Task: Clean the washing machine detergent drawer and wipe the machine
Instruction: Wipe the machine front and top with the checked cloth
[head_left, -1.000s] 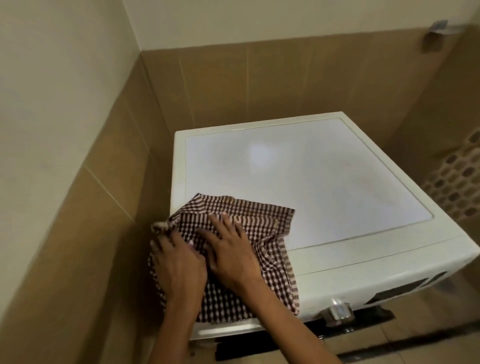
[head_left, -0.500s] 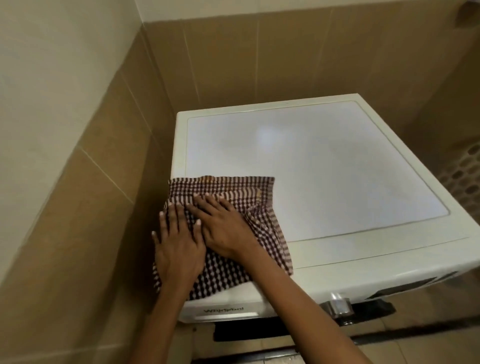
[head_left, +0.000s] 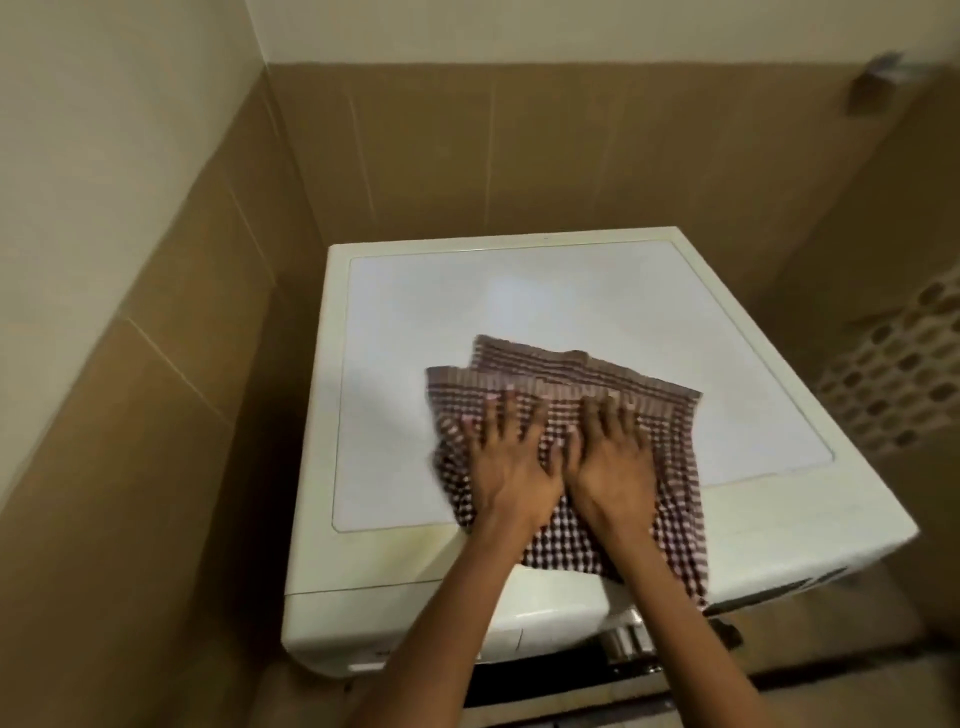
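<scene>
Head view, looking straight down on a white washing machine (head_left: 545, 291) tucked into a corner, with tan tile wall (head_left: 467, 156) on the far side and the left. Creamy casing, plus a paler, slightly glossy top panel set inside a thin outlined border, with soft glare toward the far middle. Front face caught only at a steep angle along the near edge. Shiny metal knob (head_left: 629, 636) poking out under the right forearm, and a dark strip (head_left: 779, 586) further right.

Spread over the near-right part of the top: a brown-and-white checked cloth (head_left: 571, 374), doubled over at the far edge into two overlapping layers, near end draping over the front lip. Left hand (head_left: 511, 462) and right hand (head_left: 613, 462) planted side by side on it, palms down, fingers splayed wide and straight. Pressing flat, not gripping anything. Thumbs almost touching in the middle. Lots of blur on the fingertips and the cloth's left edge.

Writing-wise: only a faint hint of a logo low on the front-left panel, way too blurry to read.

Off to the right, beside the machine, a pale perforated basket (head_left: 893, 379) with hexagon-ish holes. Up at the far right, some small fixture (head_left: 878, 83) on the wall, too smeared to identify.
</scene>
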